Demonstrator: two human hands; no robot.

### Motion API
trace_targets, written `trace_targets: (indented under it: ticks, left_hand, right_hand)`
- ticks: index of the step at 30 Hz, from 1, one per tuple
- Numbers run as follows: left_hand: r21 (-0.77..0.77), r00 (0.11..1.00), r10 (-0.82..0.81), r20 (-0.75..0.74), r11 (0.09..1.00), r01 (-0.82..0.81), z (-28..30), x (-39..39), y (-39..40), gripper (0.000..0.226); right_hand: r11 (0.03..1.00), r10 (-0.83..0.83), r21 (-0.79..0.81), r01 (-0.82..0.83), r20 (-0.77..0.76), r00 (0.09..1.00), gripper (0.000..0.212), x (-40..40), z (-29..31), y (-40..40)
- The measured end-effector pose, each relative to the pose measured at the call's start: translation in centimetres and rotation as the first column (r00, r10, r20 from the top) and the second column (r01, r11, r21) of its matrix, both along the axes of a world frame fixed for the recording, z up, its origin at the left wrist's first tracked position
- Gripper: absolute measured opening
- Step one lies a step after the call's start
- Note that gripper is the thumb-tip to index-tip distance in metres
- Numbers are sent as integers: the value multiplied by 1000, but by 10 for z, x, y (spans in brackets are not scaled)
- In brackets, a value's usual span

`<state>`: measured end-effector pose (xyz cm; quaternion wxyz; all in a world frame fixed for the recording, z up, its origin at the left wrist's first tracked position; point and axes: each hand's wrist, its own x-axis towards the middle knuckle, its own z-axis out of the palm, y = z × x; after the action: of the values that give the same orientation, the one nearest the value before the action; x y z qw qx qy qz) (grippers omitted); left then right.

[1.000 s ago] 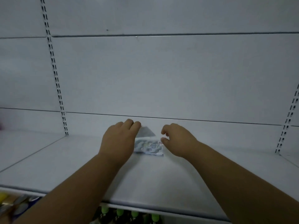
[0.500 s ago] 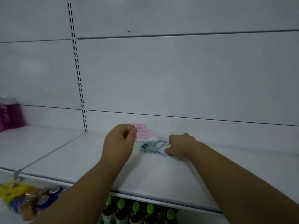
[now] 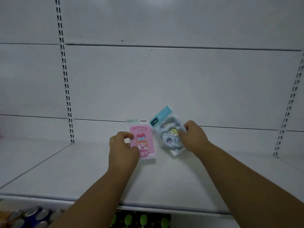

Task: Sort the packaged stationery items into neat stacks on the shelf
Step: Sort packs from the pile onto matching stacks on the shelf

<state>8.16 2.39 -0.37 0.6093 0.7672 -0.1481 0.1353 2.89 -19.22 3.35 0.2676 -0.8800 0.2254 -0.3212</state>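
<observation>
Half a second before, both packets had lain flat near the back of the shelf; now each had been lifted and turned face-up toward the camera. The left hand pinched the pink packet by its left edge, its lower end near or on the shelf, while the right hand gripped the blue packet by its right side, tilted and raised just beside the pink one. With the 2 designs now separated and readable, the person seemed ready to start 2 stacks, though none had yet been laid.
</observation>
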Motion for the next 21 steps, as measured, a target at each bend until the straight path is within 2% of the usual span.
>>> trace_targets:
  ticks: [3,7,17,21]
  left_hand:
    - [-112,992,-89,-87,991,79,4,-11,-22,32]
    - [-151,977,-187,-106,974,170,11,-42,-70,36]
    - [-112,887,-458,-55,886,450,14,-205,-262,24]
    - [-95,797,-603,-36,796,598,24,-299,-364,24]
  right_hand:
    - [988,-40,152,10,192,980,15,-30,17,-13]
    - [977,-111,208,49,300,947,15,-84,28,-41]
    - [922,-314,344,177,398,862,14,-306,38,-163]
    - [898,-405,347,270,414,815,15,-419,43,-233]
